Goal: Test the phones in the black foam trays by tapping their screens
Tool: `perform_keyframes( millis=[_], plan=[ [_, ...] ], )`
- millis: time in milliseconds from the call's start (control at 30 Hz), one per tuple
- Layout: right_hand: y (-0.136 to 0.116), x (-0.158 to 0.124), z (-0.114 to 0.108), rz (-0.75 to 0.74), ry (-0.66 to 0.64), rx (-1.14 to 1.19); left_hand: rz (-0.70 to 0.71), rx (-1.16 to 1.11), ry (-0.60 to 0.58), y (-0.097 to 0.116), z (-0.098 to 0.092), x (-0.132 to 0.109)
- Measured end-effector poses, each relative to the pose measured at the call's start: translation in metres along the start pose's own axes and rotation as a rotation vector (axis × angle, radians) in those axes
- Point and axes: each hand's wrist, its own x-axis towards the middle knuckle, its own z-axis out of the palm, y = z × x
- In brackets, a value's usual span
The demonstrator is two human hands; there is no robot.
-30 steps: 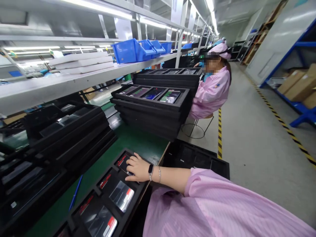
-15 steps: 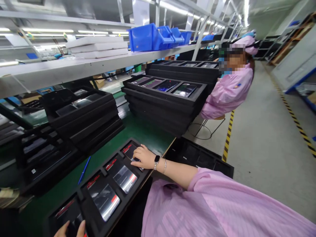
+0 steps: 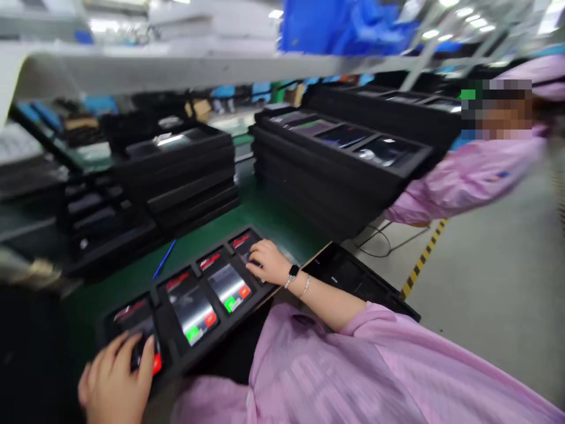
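Note:
A black foam tray (image 3: 223, 333) lies on the bench in front of me, with screen devices sitting in its compartments. My left hand (image 3: 115, 377) is at the near end, fingers closed around the dark device (image 3: 140, 318) there. My right hand (image 3: 269, 262), wearing a black smartwatch and a thin bracelet, curls over the device (image 3: 243, 242) at the far end. Between my hands, two devices (image 3: 192, 312) show red and green marks, and nothing touches them. My hands hide most of the two end devices.
Stacks of black foam trays (image 3: 331, 171) rise beyond the tray, with another stack (image 3: 176, 171) to the left. A blue pen (image 3: 164, 259) lies on the green bench mat (image 3: 273, 227). A co-worker in a pink smock (image 3: 468, 176) sits at the right. A white shelf (image 3: 132, 70) runs overhead.
My left hand has risen from the bottom edge and now covers the near device. My right hand stays on its device. The view has swung and dropped, and the picture is blurred.

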Motion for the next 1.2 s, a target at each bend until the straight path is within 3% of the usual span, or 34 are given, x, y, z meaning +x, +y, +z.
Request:
perform_keyframes(
  millis=[133,233,333,500,633,733,833,967,1067,1200],
  plan=[
    [0.000,-0.021,-0.005,-0.009,-0.033,0.083,-0.031,0.074,-0.052,0.028,-0.008,-0.008],
    [0.007,-0.029,-0.004,-0.001,-0.019,0.153,-0.081,0.103,-0.023,0.031,-0.006,-0.019],
    [0.015,-0.036,0.000,-0.015,-0.005,0.206,-0.111,0.110,-0.153,0.034,-0.004,-0.027],
    [0.016,-0.041,0.000,-0.008,0.033,0.173,-0.142,0.108,-0.159,0.039,-0.007,-0.028],
    [-0.015,-0.051,-0.010,-0.066,0.060,0.175,0.038,0.043,-0.109,0.062,-0.014,-0.044],
    [-0.054,-0.068,-0.014,-0.234,0.027,0.211,0.178,0.054,-0.199,0.085,-0.011,-0.064],
    [-0.082,-0.082,-0.010,-0.291,-0.055,0.135,0.165,0.123,-0.298,0.097,-0.005,-0.077],
    [-0.078,-0.090,-0.009,-0.278,-0.155,0.028,0.096,0.088,-0.244,0.084,-0.013,-0.079],
    [-0.054,-0.098,-0.020,-0.169,-0.069,0.011,-0.040,0.058,-0.142,0.059,-0.029,-0.084],
    [-0.025,-0.114,-0.032,-0.010,-0.074,-0.033,-0.199,0.047,-0.182,0.035,-0.038,-0.101]
  ],
)
